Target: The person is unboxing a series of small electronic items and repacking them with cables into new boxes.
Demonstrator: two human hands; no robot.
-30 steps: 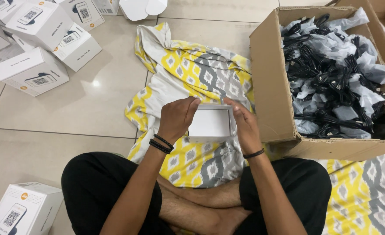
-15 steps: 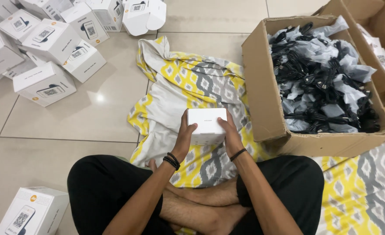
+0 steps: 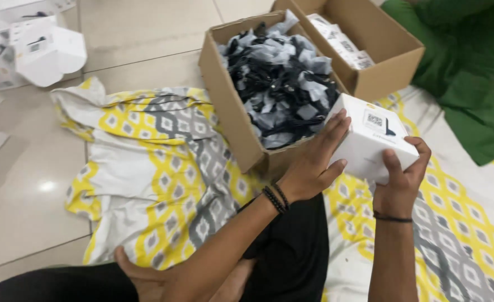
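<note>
Raised rightward: white box [image 3: 370, 140], both hands [image 3: 314, 162] cupping it.

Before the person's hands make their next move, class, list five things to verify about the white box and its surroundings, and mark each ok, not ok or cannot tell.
1. Both hands on the white box: ok, left hand on its left side, right hand underneath and at its right corner.
2. Box lifted off the patterned cloth: ok.
3. Box flaps shut: cannot tell, only the top and one side show.
4. Room in the far cardboard box holding small white packs: ok, bare floor shows inside.
5. Near cardboard box has spare room: not ok, it is heaped with bagged black cables.
</note>
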